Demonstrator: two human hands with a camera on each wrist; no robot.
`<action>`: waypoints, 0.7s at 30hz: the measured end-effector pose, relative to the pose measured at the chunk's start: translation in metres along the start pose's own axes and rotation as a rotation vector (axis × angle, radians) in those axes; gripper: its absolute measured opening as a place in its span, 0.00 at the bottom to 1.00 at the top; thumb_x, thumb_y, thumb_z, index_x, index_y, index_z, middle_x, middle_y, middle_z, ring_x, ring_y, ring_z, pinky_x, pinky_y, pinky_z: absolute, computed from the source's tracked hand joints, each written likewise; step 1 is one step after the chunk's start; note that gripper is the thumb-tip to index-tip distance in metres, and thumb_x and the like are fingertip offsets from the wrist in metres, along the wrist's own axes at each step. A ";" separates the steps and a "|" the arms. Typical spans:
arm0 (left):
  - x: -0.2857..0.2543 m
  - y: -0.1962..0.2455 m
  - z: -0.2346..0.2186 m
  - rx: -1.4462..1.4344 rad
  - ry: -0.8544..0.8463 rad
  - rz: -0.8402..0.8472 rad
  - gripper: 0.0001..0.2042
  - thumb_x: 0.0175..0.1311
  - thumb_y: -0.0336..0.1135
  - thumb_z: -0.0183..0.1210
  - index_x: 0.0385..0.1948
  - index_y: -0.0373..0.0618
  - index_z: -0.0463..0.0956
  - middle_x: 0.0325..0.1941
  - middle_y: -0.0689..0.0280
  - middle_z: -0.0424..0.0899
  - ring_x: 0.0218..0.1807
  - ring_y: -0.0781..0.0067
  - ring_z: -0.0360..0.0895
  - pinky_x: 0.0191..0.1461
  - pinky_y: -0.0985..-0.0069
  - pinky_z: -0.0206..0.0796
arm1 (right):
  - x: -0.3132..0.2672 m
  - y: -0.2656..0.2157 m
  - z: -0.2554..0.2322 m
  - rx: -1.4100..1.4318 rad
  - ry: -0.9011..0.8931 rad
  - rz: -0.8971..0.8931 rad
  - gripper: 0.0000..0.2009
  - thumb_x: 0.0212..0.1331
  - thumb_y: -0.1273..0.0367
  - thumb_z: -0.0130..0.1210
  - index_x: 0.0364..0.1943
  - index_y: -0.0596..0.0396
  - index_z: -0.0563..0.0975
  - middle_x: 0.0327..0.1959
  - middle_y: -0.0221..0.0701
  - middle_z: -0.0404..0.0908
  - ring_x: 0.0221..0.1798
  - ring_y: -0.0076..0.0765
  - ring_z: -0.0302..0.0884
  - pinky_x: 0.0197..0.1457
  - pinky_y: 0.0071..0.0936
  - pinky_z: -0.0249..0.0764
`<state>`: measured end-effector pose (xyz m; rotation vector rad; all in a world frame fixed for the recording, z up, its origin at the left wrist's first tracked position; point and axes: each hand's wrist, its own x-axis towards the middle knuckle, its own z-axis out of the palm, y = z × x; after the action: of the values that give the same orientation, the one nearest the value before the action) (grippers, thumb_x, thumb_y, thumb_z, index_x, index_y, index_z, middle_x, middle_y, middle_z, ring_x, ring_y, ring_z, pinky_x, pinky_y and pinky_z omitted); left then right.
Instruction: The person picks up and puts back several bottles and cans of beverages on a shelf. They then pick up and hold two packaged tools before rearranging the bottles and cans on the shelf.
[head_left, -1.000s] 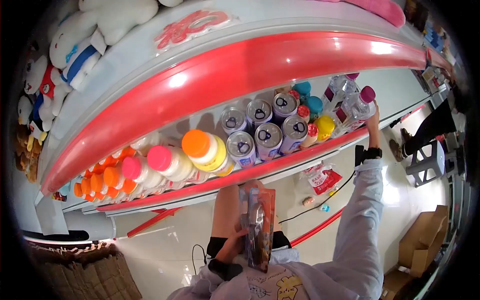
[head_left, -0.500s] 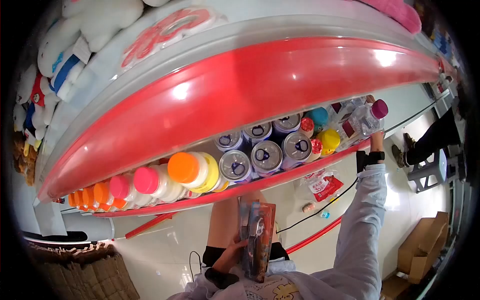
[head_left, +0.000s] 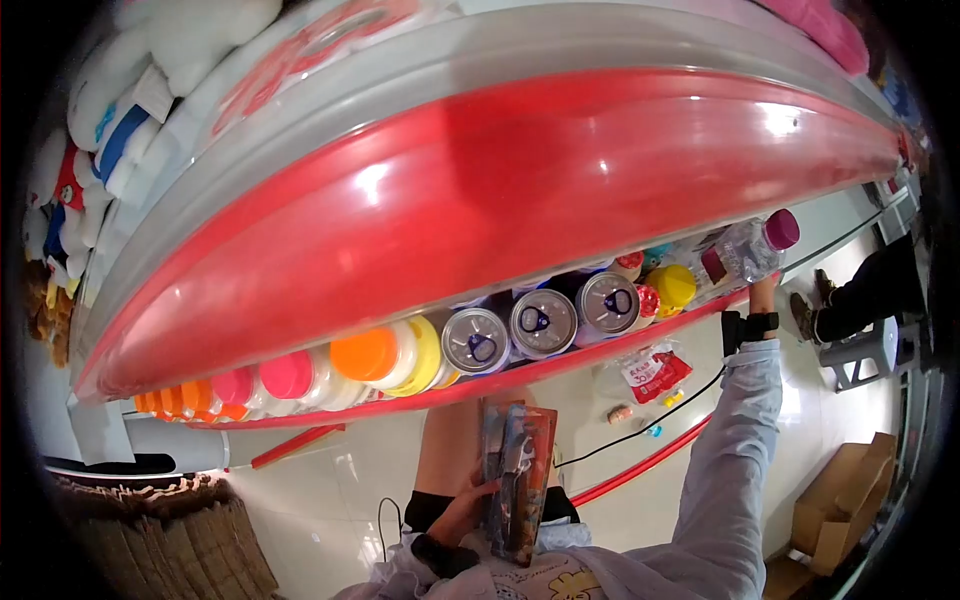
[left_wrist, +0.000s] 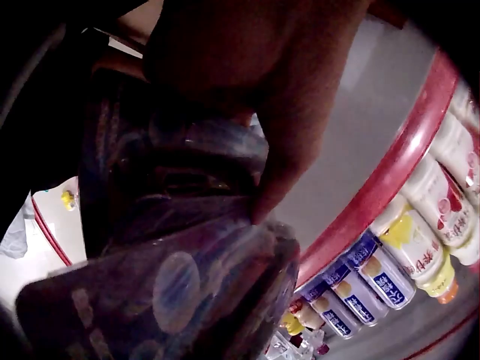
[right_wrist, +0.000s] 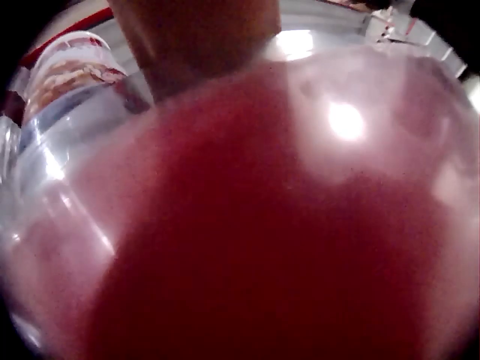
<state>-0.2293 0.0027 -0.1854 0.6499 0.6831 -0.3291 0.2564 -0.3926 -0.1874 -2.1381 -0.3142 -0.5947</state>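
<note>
My right hand (head_left: pixel 763 289) reaches up to the shelf's right end and grips a clear bottle (head_left: pixel 742 252) with a magenta cap, tilted at the red front rim (head_left: pixel 560 365). In the right wrist view the bottle's magenta label (right_wrist: pixel 255 225) fills the frame under my fingers (right_wrist: pixel 195 37). My left hand (head_left: pixel 473 498) holds a flat blister pack (head_left: pixel 518 478) upright near my chest. The same pack (left_wrist: pixel 172 255) looks dark and close in the left wrist view, with my thumb (left_wrist: pixel 285 142) across it.
Silver cans (head_left: pixel 542 322) and bottles with orange, pink and yellow caps (head_left: pixel 365 355) line the shelf under a wide red canopy (head_left: pixel 480 190). Plush toys (head_left: pixel 110 120) sit on top at the left. A red packet (head_left: pixel 650 370), a cable and cardboard boxes (head_left: pixel 840 500) lie on the floor.
The right hand has drawn the magenta-capped bottle from among the other bottles out to the shelf's front rim. The view has dropped under the red canopy. The left hand keeps the pack.
</note>
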 end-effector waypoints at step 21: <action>-0.034 -0.007 0.012 0.077 -0.066 0.177 0.31 0.57 0.32 0.64 0.62 0.42 0.60 0.51 0.64 0.76 0.51 0.70 0.76 0.55 0.73 0.69 | -0.047 -0.162 -0.080 0.424 0.379 -0.007 0.14 0.67 0.69 0.42 0.50 0.58 0.76 0.47 0.34 0.79 0.46 0.28 0.77 0.45 0.23 0.71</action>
<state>-0.2517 -0.0081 -0.1583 0.7645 0.5472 -0.2129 0.1237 -0.3628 -0.0599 -1.5830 -0.2138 -0.8391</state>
